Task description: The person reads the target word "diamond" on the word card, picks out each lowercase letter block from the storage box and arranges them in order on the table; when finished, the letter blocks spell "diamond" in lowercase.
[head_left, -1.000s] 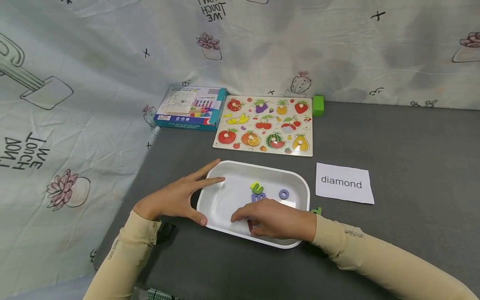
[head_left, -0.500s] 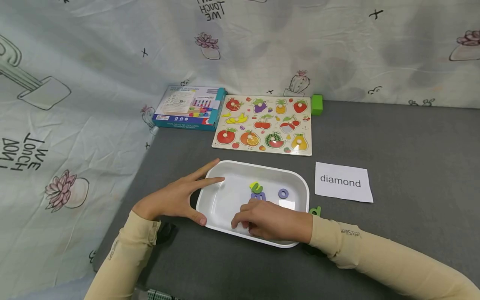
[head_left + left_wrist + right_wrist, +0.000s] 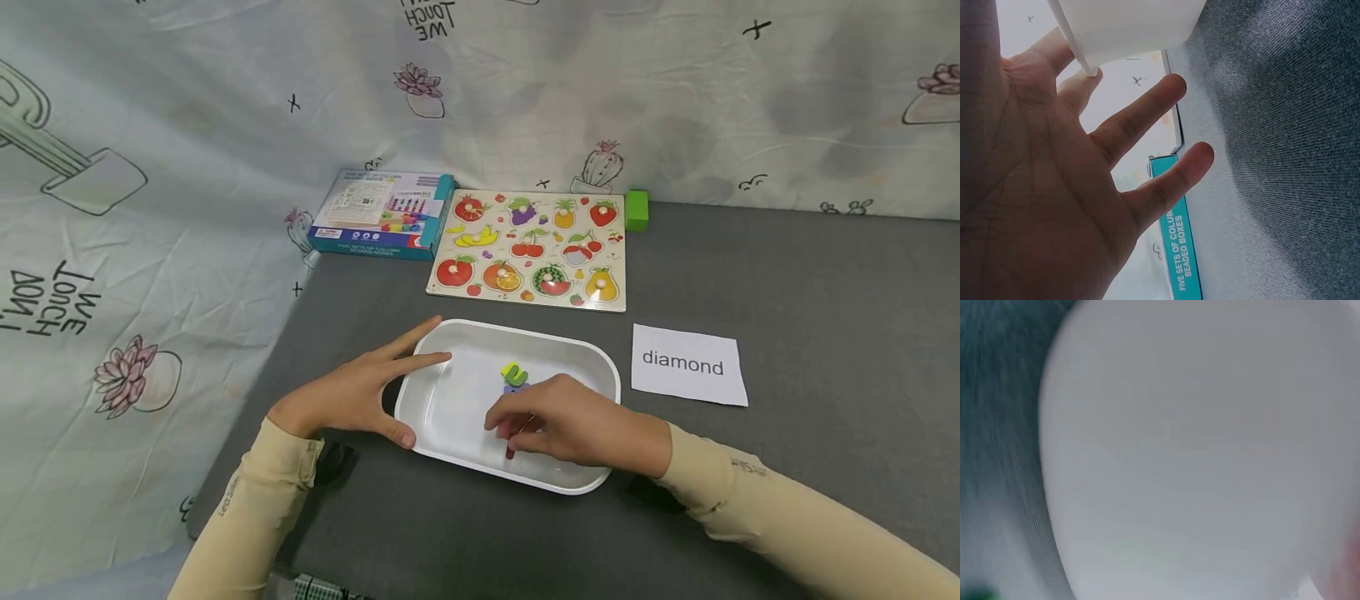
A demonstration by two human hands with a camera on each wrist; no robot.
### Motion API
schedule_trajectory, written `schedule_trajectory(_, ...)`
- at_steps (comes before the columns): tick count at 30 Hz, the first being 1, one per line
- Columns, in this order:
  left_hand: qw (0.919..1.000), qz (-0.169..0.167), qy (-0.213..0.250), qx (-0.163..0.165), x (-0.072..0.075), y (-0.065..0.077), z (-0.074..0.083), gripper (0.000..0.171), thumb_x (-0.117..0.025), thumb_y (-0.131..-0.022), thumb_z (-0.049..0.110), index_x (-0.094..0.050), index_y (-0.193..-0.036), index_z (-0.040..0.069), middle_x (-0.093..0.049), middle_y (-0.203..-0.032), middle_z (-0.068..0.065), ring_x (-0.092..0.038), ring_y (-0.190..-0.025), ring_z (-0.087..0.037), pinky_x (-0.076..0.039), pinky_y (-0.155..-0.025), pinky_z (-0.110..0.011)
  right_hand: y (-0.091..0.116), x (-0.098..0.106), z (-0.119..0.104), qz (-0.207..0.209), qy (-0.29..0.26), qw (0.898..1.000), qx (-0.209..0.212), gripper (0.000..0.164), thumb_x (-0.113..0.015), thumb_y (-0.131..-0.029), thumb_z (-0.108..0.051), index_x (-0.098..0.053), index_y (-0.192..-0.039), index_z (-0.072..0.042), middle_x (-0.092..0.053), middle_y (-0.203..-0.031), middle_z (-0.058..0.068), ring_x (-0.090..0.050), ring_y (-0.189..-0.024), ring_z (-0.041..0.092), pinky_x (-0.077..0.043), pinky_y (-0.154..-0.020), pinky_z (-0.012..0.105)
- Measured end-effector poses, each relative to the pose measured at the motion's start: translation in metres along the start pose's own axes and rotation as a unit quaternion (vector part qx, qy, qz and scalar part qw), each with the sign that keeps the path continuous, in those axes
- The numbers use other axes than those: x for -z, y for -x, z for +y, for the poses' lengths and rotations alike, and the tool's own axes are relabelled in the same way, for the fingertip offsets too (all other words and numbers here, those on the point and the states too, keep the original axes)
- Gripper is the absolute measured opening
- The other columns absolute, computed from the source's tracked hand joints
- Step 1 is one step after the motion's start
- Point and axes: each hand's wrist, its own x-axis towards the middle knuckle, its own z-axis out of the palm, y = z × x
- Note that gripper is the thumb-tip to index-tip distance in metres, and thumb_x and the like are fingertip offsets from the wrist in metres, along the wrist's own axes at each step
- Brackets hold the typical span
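In the head view a white tray (image 3: 452,408) lies on the grey table. My left hand (image 3: 337,398) rests at the tray's left end, fingers spread and fairly straight, with thumb and fingertips touching the rim. Over the tray, my right hand (image 3: 581,421) pinches a thin dark red piece (image 3: 511,453) between thumb and fingers; its full shape is covered. Just beyond that hand lie a green letter (image 3: 516,376) and a partly hidden purple letter (image 3: 512,389). The left wrist view shows the left palm (image 3: 1054,187) beside the tray wall (image 3: 1135,28). The right wrist view is blurred.
A card reading "diamond" (image 3: 688,365) lies right of the tray. Behind stand a fruit peg puzzle board (image 3: 491,257), a blue box (image 3: 375,246) at its left and a green block (image 3: 637,211) at its right. A patterned cloth (image 3: 510,92) hangs behind the table.
My right hand has lifted and shifted right, with the dark red piece showing in its fingers. It and its sleeve now cover the purple ring and the green letter beside the tray. The left hand stays put.
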Motion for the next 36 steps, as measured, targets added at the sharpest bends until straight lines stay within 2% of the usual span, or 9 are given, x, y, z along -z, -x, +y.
schedule_trajectory(6, 1.0000, -0.002, 0.000, 0.003, 0.002, -0.002, 0.001, 0.105, -0.092, -0.069, 0.049, -0.040, -0.158, 0.026, 0.003, -0.169, 0.011, -0.019, -0.151, -0.026, -0.036, -0.109, -0.058, 0.026, 0.036, -0.011, 0.073, -0.060, 0.995, -0.029, 0.032, -0.084, -0.083, -0.003, -0.073, -0.111, -0.014, -0.074, -0.094, -0.004, -0.070, -0.086, 0.008, -0.057, -0.078, 0.028)
schedule_trajectory(12, 1.0000, -0.003, 0.001, 0.003, 0.002, -0.002, 0.002, 0.105, -0.093, -0.069, 0.047, -0.040, -0.158, 0.026, 0.003, -0.169, 0.011, -0.021, -0.150, -0.026, -0.036, -0.109, -0.057, 0.055, 0.059, -0.018, 0.126, -0.060, 0.990, -0.036, 0.034, -0.082, -0.083, 0.003, -0.073, -0.110, -0.016, -0.074, -0.094, -0.006, -0.072, -0.084, 0.013, -0.058, -0.073, 0.030)
schedule_trajectory(21, 0.9999, -0.002, -0.001, -0.011, 0.001, -0.001, 0.002, 0.105, -0.092, -0.070, 0.047, -0.039, -0.158, 0.025, 0.003, -0.170, 0.008, -0.021, -0.150, -0.026, -0.036, -0.108, -0.057, 0.097, 0.079, -0.019, 0.139, -0.046, 0.988, -0.041, 0.044, -0.076, -0.082, 0.015, -0.069, -0.115, -0.014, -0.074, -0.101, -0.003, -0.073, -0.086, 0.017, -0.058, -0.073, 0.030)
schedule_trajectory(27, 1.0000, -0.001, -0.003, -0.004, 0.001, 0.000, 0.003, 0.105, -0.093, -0.069, 0.046, -0.041, -0.158, 0.024, 0.003, -0.170, 0.009, -0.022, -0.149, -0.025, -0.038, -0.107, -0.055, 0.123, 0.085, -0.005, 0.152, -0.004, 0.983, -0.102, 0.049, -0.078, -0.081, 0.013, -0.069, -0.119, -0.016, -0.074, -0.100, -0.002, -0.072, -0.087, 0.014, -0.056, -0.076, 0.024)
schedule_trajectory(29, 1.0000, -0.001, -0.001, 0.000, 0.000, 0.000, 0.003, 0.105, -0.094, -0.069, 0.045, -0.041, -0.157, 0.024, 0.003, -0.169, 0.011, -0.021, -0.150, -0.024, -0.038, -0.107, -0.055, 0.130, 0.082, 0.003, 0.151, -0.005, 0.981, -0.120, 0.048, -0.079, -0.080, 0.013, -0.068, -0.120, -0.013, -0.073, -0.099, 0.000, -0.072, -0.086, 0.013, -0.056, -0.076, 0.023)
schedule_trajectory(33, 1.0000, 0.000, 0.002, -0.005, 0.000, 0.001, 0.003, 0.105, -0.094, -0.069, 0.043, -0.041, -0.158, 0.023, 0.003, -0.170, 0.010, -0.021, -0.150, -0.024, -0.039, -0.106, -0.055, 0.141, 0.070, 0.025, 0.126, -0.002, 0.984, -0.127, 0.044, -0.079, -0.080, 0.013, -0.068, -0.118, -0.007, -0.072, -0.095, 0.000, -0.070, -0.084, 0.012, -0.056, -0.073, 0.023)
schedule_trajectory(36, 0.9999, 0.002, 0.002, -0.013, 0.000, 0.001, 0.002, 0.105, -0.093, -0.070, 0.044, -0.040, -0.158, 0.022, 0.003, -0.170, 0.008, -0.020, -0.150, -0.024, -0.039, -0.106, -0.055, 0.143, 0.060, 0.037, 0.116, 0.023, 0.985, -0.127, 0.044, -0.081, -0.078, 0.012, -0.069, -0.116, -0.008, -0.070, -0.093, -0.004, -0.067, -0.083, 0.011, -0.056, -0.071, 0.024)
